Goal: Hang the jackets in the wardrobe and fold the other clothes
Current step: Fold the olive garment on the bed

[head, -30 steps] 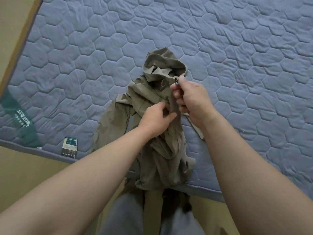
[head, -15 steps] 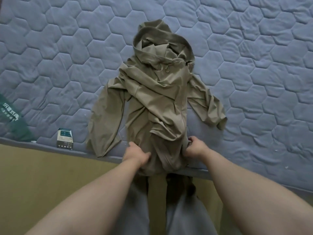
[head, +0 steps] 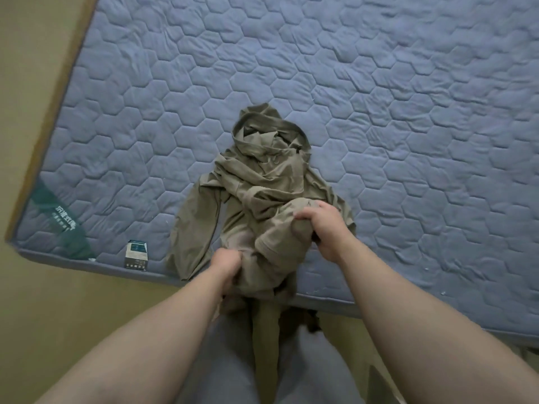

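Two hands gripping the jacket at the mattress edge

Closest to me are my legs in grey trousers (head: 221,360), with my bare forearms reaching out over them. A strip of the olive-green hooded jacket (head: 262,182) of thin fabric hangs over the near edge of the mattress and down between my knees. My left hand (head: 226,262) is at that edge, fingers curled tight into the lower part of the jacket. My right hand (head: 319,225) is a little farther in and to the right. Its fingers are bunched round a fold of the jacket's cloth, lifted and doubled back over the body.

Beyond my hands the rest of the jacket lies crumpled on the blue quilted mattress (head: 408,112) with its hexagon stitching. One sleeve (head: 195,228) stretches flat along the left side, and the hood (head: 262,132) lies rumpled at the far end, pointing away from me.

Left of the jacket, near the mattress edge, a small dark box with a pale label (head: 136,253) stands apart from the sleeve. Farther left a green printed label (head: 58,225) marks the mattress corner. A wooden strip (head: 58,91) runs along the mattress's left side, with yellowish floor (head: 58,316) next to it.
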A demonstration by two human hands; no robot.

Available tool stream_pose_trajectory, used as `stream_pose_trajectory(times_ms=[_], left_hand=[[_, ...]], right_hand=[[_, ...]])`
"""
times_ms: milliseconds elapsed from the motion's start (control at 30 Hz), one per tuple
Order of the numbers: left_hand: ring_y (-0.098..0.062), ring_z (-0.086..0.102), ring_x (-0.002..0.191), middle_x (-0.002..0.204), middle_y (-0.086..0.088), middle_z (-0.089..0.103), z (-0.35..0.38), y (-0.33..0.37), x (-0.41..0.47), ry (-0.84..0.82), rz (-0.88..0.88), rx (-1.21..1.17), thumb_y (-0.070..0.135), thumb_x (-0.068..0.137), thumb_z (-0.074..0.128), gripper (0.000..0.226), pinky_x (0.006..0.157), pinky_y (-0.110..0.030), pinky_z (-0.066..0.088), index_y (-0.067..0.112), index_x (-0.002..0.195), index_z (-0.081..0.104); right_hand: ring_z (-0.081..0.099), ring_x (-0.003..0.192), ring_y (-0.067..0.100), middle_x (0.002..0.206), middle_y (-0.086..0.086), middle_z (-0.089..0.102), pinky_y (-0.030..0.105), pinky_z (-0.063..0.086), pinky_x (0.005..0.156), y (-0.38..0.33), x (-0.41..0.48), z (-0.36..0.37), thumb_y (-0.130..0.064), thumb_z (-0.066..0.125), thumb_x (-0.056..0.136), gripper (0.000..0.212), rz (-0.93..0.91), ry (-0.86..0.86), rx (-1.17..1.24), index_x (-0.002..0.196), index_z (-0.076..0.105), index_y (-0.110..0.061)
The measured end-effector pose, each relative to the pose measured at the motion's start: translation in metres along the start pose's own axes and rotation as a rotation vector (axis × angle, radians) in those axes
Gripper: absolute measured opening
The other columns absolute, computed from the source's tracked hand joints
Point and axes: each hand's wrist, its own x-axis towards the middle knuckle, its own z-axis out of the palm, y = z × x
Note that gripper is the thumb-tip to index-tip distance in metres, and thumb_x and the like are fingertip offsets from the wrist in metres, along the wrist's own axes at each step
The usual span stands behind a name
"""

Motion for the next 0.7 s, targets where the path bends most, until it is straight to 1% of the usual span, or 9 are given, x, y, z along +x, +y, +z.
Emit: stream_pose_trajectory(times_ms=[100,167,267,333,367,467,567,633,700], left_hand=[[-0.037,0.056,0.123,0.135,-0.02,0.056,-0.036,0.039,-0.046,0.176,0.16,-0.02,0.003,0.101,0.044,0.041,0.106,-0.041,0.047,-0.003,0.141,0.046],[-0.03,0.056,0.11,0.124,-0.008,0.057,-0.062,0.067,-0.084,0.276,0.319,-0.114,0.004,0.099,0.046,0.038,0.099,-0.036,0.046,0.01,0.137,0.05],[-0.026,0.064,0.098,0.116,-0.011,0.071,-0.097,0.104,-0.135,0.188,0.562,-0.103,0.002,0.1,0.042,0.034,0.09,-0.034,0.053,0.015,0.115,0.07],[-0.021,0.064,0.086,0.109,-0.014,0.074,-0.118,0.126,-0.166,0.1,0.671,-0.065,0.005,0.1,0.054,0.025,0.078,-0.03,0.051,0.017,0.106,0.075],[-0.021,0.063,0.083,0.105,-0.014,0.074,-0.127,0.134,-0.181,0.053,0.7,-0.042,0.007,0.095,0.065,0.019,0.076,-0.031,0.05,0.018,0.107,0.076],[-0.026,0.064,0.079,0.098,-0.018,0.072,-0.148,0.157,-0.219,-0.119,0.715,0.019,-0.006,0.077,0.079,0.045,0.071,-0.039,0.052,0.017,0.115,0.074],[-0.029,0.07,0.087,0.102,-0.016,0.07,-0.165,0.18,-0.246,-0.182,0.716,0.097,-0.02,0.069,0.073,0.06,0.077,-0.045,0.062,0.016,0.117,0.072],[-0.033,0.069,0.099,0.106,-0.016,0.07,-0.175,0.194,-0.256,-0.152,0.734,0.151,-0.022,0.07,0.068,0.059,0.083,-0.049,0.062,0.017,0.114,0.072],[-0.028,0.068,0.094,0.101,-0.011,0.069,-0.185,0.211,-0.264,0.01,0.76,0.137,-0.016,0.079,0.061,0.043,0.07,-0.04,0.062,0.017,0.104,0.074]], right_hand=[[0.068,0.076,0.024,0.084,0.009,0.07,0.036,0.055,0.068,-0.063,-0.038,0.009,-0.001,0.069,0.087,0.016,-0.078,-0.017,0.164,0.091,0.06,-0.013],[0.067,0.072,0.022,0.088,0.012,0.066,0.037,0.057,0.065,-0.103,-0.065,0.013,-0.003,0.064,0.094,0.015,-0.142,0.0,0.262,0.097,0.055,-0.013],[0.062,0.066,0.019,0.093,0.012,0.06,0.036,0.054,0.057,-0.155,-0.101,0.017,-0.007,0.061,0.098,0.024,-0.266,0.083,0.285,0.115,0.047,-0.017],[0.061,0.057,0.016,0.086,0.011,0.059,0.034,0.052,0.053,-0.186,-0.119,0.017,-0.005,0.056,0.1,0.022,-0.366,0.086,0.228,0.114,0.05,-0.021],[0.062,0.054,0.015,0.082,0.01,0.059,0.034,0.054,0.052,-0.199,-0.128,0.017,-0.004,0.053,0.101,0.019,-0.392,0.071,0.205,0.11,0.056,-0.021],[0.07,0.066,0.014,0.086,0.008,0.067,0.036,0.062,0.066,-0.228,-0.148,0.018,-0.004,0.063,0.096,0.015,-0.453,0.041,0.188,0.107,0.069,-0.011],[0.07,0.091,0.023,0.1,0.009,0.07,0.042,0.061,0.086,-0.252,-0.163,0.014,-0.004,0.086,0.073,0.044,-0.524,0.118,0.074,0.112,0.069,-0.015],[0.068,0.094,0.022,0.103,0.006,0.069,0.04,0.06,0.084,-0.266,-0.171,0.007,-0.006,0.089,0.066,0.055,-0.57,0.211,-0.058,0.114,0.067,-0.021],[0.065,0.093,0.017,0.105,0.001,0.067,0.034,0.059,0.078,-0.277,-0.179,-0.004,-0.011,0.085,0.067,0.052,-0.631,0.343,-0.238,0.113,0.065,-0.025]])
